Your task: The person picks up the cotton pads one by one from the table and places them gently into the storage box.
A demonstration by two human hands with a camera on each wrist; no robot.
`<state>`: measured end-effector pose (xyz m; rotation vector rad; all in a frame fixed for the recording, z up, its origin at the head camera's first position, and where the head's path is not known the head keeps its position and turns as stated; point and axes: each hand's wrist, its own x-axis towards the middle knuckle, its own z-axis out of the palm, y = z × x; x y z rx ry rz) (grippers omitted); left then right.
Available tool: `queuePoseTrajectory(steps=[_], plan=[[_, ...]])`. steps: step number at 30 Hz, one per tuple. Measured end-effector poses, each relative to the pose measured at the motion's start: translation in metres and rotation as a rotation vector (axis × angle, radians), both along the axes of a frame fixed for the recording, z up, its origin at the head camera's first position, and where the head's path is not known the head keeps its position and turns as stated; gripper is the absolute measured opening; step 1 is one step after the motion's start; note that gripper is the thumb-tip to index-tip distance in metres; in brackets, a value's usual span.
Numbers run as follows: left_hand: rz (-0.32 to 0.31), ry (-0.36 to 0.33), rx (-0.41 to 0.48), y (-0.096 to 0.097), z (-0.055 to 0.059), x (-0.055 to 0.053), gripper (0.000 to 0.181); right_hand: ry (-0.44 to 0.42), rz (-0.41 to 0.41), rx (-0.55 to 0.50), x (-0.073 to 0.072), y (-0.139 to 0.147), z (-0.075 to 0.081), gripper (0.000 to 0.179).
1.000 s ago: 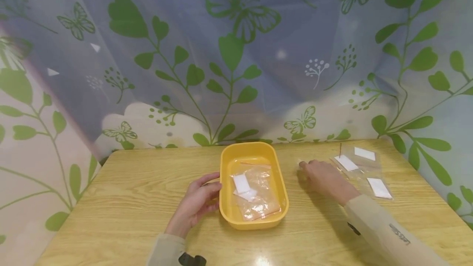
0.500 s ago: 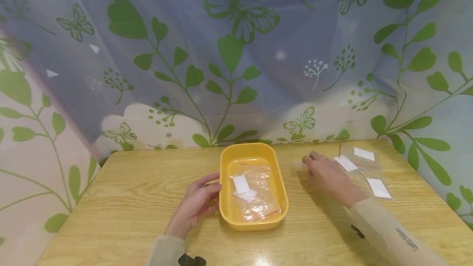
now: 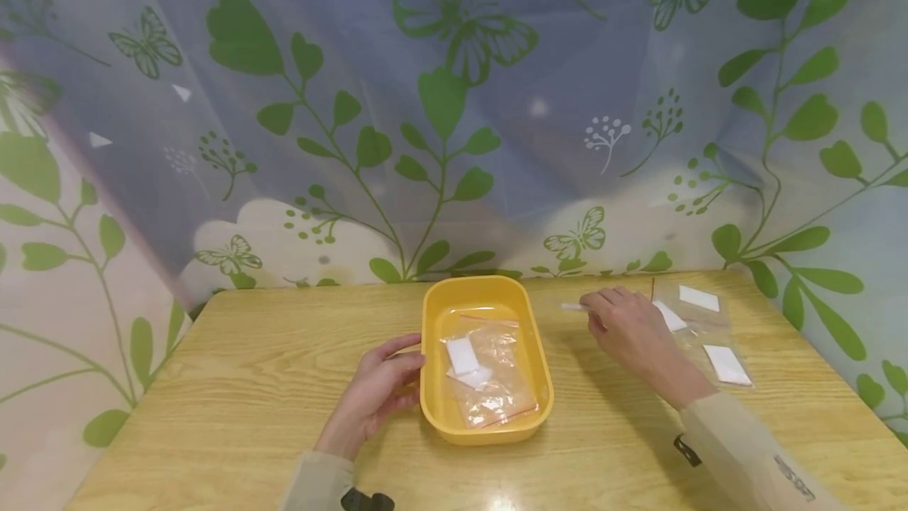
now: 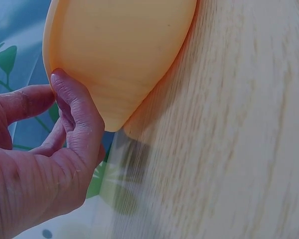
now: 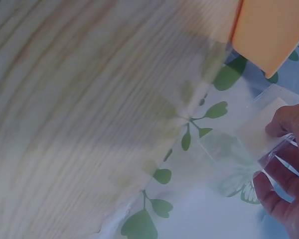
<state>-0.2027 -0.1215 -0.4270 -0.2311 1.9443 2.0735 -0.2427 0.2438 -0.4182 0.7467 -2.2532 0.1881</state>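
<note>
My left hand (image 3: pixel 379 385) touches the outer left side of a yellow plastic tray (image 3: pixel 429 408) with its fingertips. In the left wrist view the fingers (image 4: pixel 72 94) lie against the tray wall near its rim, and no finger reaches over it. Inside the tray lie clear zip bags (image 3: pixel 507 369) with white labels (image 3: pixel 463 355). Right of the tray, my right hand (image 3: pixel 634 337) pinches a small clear zip bag (image 5: pixel 254 124) between thumb and fingers, raised off the table. That bag holds a pale rectangular piece, and in the head view most of it is hidden by the hand.
More clear bags with white labels (image 3: pixel 699 297) lie flat on the wooden table (image 3: pixel 269 385) at the right, near my right hand; a separate white label (image 3: pixel 727 364) lies closer. Behind the table hangs a cloth (image 3: pixel 333 22) printed with leaves and butterflies.
My right hand has risen off the table and shifted slightly right and back, lifting the clear bag. My left hand and the tray have stayed in place.
</note>
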Motion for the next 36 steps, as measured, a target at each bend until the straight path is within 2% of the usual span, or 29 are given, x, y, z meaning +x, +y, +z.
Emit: queuePoseTrajectory(steps=[18, 26, 36], plan=[[-0.009, -0.003, 0.006, 0.0, 0.004, 0.002, 0.05, 0.092, 0.142, -0.065, 0.007, -0.014, 0.016, 0.03], [-0.006, -0.005, 0.011, 0.0, 0.002, 0.002, 0.05, 0.11, 0.164, -0.029, 0.014, -0.029, 0.022, 0.028], [-0.007, -0.006, 0.004, 0.0, 0.003, 0.003, 0.049, 0.121, 0.215, 0.013, 0.014, -0.053, 0.026, 0.027]])
